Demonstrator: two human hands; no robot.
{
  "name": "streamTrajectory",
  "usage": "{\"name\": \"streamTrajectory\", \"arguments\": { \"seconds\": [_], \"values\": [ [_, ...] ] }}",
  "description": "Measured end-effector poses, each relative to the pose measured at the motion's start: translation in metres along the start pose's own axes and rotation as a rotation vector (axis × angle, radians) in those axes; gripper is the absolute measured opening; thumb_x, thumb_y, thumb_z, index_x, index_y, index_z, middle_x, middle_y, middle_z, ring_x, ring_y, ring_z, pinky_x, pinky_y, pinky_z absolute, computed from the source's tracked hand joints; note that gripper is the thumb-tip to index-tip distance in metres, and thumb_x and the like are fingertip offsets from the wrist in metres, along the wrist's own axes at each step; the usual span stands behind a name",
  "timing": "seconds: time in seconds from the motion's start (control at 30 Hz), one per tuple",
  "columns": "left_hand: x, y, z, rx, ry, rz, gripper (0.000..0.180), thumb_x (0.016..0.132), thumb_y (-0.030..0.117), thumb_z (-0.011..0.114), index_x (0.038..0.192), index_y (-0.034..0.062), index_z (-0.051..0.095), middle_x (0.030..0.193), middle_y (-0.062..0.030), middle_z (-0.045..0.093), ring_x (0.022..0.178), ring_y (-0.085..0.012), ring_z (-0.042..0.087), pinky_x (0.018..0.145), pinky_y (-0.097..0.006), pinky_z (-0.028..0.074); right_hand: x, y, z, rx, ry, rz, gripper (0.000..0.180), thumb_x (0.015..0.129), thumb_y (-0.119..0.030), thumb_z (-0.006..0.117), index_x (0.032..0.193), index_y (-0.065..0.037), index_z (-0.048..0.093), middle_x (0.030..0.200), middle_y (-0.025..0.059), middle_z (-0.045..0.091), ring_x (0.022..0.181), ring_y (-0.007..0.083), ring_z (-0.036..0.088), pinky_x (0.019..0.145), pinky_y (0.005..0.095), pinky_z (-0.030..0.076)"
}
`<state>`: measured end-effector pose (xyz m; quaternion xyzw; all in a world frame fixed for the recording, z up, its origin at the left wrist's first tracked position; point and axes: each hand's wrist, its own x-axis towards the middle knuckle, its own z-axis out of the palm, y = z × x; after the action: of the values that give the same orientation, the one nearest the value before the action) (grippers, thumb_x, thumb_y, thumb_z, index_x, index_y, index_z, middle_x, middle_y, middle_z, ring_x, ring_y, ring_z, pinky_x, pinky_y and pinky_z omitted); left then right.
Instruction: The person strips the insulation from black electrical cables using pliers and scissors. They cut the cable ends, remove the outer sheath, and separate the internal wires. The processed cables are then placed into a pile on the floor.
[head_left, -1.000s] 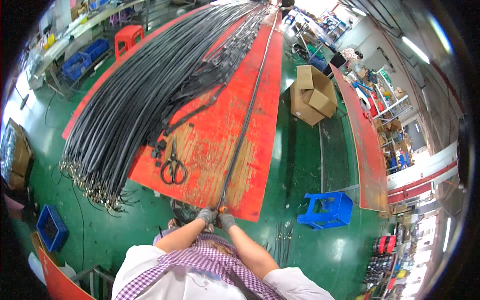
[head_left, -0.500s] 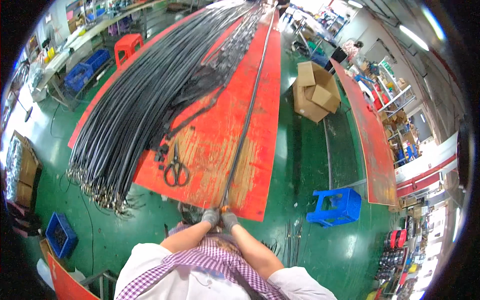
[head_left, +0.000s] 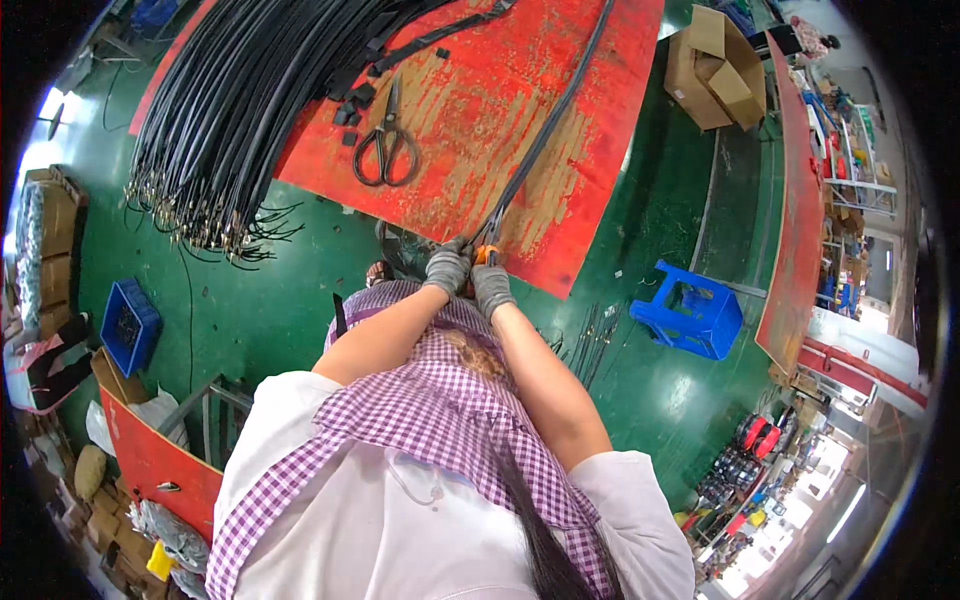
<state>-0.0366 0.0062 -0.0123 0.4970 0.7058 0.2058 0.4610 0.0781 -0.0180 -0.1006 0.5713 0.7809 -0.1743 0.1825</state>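
At the near edge of the red table (head_left: 440,130), my left hand (head_left: 449,268), in a grey glove, is closed on the end of a long black cable (head_left: 545,135). Beside it my right hand (head_left: 491,286), gloved alike, is closed around a small orange tool (head_left: 487,255) against the same cable end; its kind is too small to tell. From there the cable runs away along the table's right side. Black-handled scissors (head_left: 387,150) lie on the worn tabletop, their blades pointing away from me.
A thick pile of black cables (head_left: 270,110) covers the table's left, its metal-tipped ends hanging over the edge. Black scraps (head_left: 352,105) lie near the scissors. Around stand a blue stool (head_left: 690,310), a cardboard box (head_left: 715,75) and a blue crate (head_left: 130,325). Loose cables (head_left: 595,340) lie at right.
My view has tilted down, so the table and hands sit higher in the picture. Both hands stay together at the cable end by the table edge.
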Motion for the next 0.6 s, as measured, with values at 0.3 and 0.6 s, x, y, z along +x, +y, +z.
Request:
{"name": "streamTrajectory", "arguments": {
  "seconds": [0.3, 0.6],
  "values": [
    [0.003, 0.015, -0.027, -0.097, -0.067, 0.046, 0.030, 0.076, 0.027, 0.047, 0.097, 0.0056, 0.052, 0.093, -0.0161, 0.055, 0.086, -0.0293, 0.053, 0.073, -0.035, 0.041, -0.005, -0.005, -0.058, 1.958, -0.142, 0.826, 0.010, 0.062, -0.009, 0.049, 0.066, -0.001, 0.053, 0.061, 0.0149, 0.053, 0.057, 0.0255, 0.054, 0.048, 0.0348, 0.042],
    [0.059, 0.024, -0.009, -0.458, -0.505, -0.169, 0.033, 0.082, 0.025, 0.044, 0.106, 0.0028, 0.046, 0.094, -0.0061, 0.053, 0.081, -0.0151, 0.050, 0.070, -0.031, 0.042, -0.013, 0.003, -0.101, 1.922, -0.213, 0.712, 0.014, 0.055, 0.002, 0.043, 0.068, -0.001, 0.042, 0.058, 0.0134, 0.043, 0.051, 0.0270, 0.046, 0.048, 0.0403, 0.042]
  ]
}}
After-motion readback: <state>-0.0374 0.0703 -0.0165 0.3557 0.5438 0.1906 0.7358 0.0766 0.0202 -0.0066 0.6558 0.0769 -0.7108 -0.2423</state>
